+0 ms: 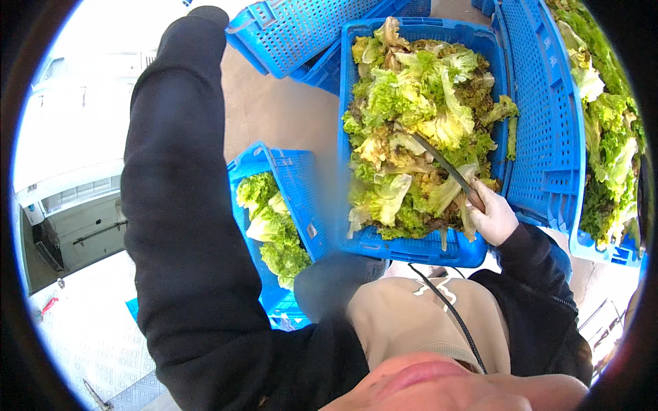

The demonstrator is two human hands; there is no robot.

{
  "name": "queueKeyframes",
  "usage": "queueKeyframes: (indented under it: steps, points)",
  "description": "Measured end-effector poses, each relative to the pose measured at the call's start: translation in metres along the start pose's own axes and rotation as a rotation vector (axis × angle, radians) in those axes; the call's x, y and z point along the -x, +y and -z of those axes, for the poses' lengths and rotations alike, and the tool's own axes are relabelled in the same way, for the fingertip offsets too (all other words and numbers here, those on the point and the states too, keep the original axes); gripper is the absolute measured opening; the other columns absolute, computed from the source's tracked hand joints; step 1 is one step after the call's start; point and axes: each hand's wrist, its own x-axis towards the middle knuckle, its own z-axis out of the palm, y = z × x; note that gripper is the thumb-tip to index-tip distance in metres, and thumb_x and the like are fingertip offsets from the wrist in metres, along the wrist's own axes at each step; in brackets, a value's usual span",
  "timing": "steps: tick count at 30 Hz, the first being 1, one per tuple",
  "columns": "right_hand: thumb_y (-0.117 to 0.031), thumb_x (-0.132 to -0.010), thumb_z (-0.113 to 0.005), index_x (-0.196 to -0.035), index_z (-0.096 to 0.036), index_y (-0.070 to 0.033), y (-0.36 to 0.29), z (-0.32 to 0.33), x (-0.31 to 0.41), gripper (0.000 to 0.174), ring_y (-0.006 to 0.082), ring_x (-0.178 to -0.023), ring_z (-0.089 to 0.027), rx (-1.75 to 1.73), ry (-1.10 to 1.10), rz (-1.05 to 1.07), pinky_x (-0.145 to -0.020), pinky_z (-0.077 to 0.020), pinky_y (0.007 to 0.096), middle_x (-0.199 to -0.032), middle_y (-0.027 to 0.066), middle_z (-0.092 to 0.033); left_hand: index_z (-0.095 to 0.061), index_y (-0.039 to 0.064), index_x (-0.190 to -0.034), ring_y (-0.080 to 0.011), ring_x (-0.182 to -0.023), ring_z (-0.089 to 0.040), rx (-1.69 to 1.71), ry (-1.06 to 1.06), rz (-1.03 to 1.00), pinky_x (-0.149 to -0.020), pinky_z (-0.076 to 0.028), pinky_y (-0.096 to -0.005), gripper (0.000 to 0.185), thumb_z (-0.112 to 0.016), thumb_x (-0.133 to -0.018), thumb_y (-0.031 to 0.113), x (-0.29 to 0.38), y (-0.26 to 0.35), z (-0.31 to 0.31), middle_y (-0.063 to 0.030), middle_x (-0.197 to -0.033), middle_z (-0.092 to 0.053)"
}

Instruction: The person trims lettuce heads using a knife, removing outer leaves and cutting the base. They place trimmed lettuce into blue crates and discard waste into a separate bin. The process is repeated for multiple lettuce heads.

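My right hand (492, 213) grips a knife (444, 163) near the front right corner of a blue plastic crate (370, 245). Its long dark blade slants away over a heap of loose lettuce leaves (406, 103), many of them yellowed or browned. The leaves fill the crate, and a few hang over its rim. My left arm, in a black sleeve (185, 169), reaches far forward on the left. The left hand itself is out of view past the top edge.
To the left, a smaller-looking blue crate (293, 190) holds green lettuce heads (277, 231). Tilted blue crates (298, 36) lie beyond, on brown ground (277, 113). Close on the right stands another perforated crate (540, 113), with more lettuce (609, 144) behind its wall.
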Motion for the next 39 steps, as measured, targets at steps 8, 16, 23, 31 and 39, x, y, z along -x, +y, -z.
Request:
queueKeyframes:
  steps: [8, 16, 23, 31, 39]
  points:
    - [0.005, -0.092, -0.067, -0.136, -0.055, 0.007, 0.016, -0.008, -0.026, 0.046, 0.0184, -0.118, -0.064, -0.568, -0.109, -0.125, -0.100, -0.0507, 0.0310, -0.124, 0.0150, -0.070, -0.075, -0.001, -0.093, -0.0388, -0.084, -0.071, -0.021, 0.096, 0.009, -0.080, -0.055, -0.0475, 0.083, -0.058, -0.084, 0.079, 0.028, -0.068, -0.026, -0.0240, -0.084, -0.072]
    - [-0.007, -0.095, -0.071, -0.095, -0.058, -0.002, -0.081, -0.006, -0.108, 0.013, 0.0066, -0.066, -0.052, -0.479, 0.257, 0.146, -0.061, -0.0454, 0.0247, -0.078, -0.0014, -0.059, -0.071, 0.009, -0.095, -0.0317, -0.084, -0.070, 0.061, 0.220, -0.021, -0.079, -0.055, -0.0410, 0.068, -0.054, -0.091, 0.075, 0.111, -0.071, -0.094, -0.0132, -0.090, -0.070]
    - [-0.035, -0.085, -0.085, -0.097, -0.066, -0.005, -0.242, 0.087, -0.385, 0.038, 0.0127, -0.072, -0.065, -0.285, 0.859, 0.429, -0.066, -0.0532, 0.0299, -0.083, 0.0054, -0.070, -0.067, 0.009, -0.094, -0.0292, -0.079, -0.069, 0.142, 0.358, -0.058, -0.070, -0.055, -0.0396, 0.059, -0.059, -0.092, 0.068, 0.131, -0.087, -0.117, -0.0126, -0.085, -0.067]
    - [-0.053, -0.079, -0.081, -0.082, -0.074, 0.006, -0.279, 0.125, -0.478, 0.059, 0.0256, -0.073, -0.073, -0.079, 1.076, 0.295, -0.066, -0.0566, 0.0435, -0.076, 0.0170, -0.073, -0.069, 0.010, -0.084, -0.0266, -0.065, -0.069, 0.260, 0.507, 0.089, -0.062, -0.056, -0.0377, 0.058, -0.066, -0.088, 0.068, 0.187, -0.101, -0.165, -0.0101, -0.072, -0.067]
    - [-0.032, -0.092, -0.068, -0.115, -0.062, 0.001, -0.338, 0.069, -0.481, 0.040, 0.0355, -0.079, -0.070, -0.955, 0.512, 0.177, -0.059, -0.0558, 0.0550, -0.101, 0.0179, -0.069, -0.071, 0.008, -0.093, -0.0245, -0.066, -0.072, 0.174, 0.398, 0.154, -0.062, -0.059, -0.0381, 0.071, -0.055, -0.088, 0.078, 0.225, -0.150, -0.200, -0.0100, -0.077, -0.070]
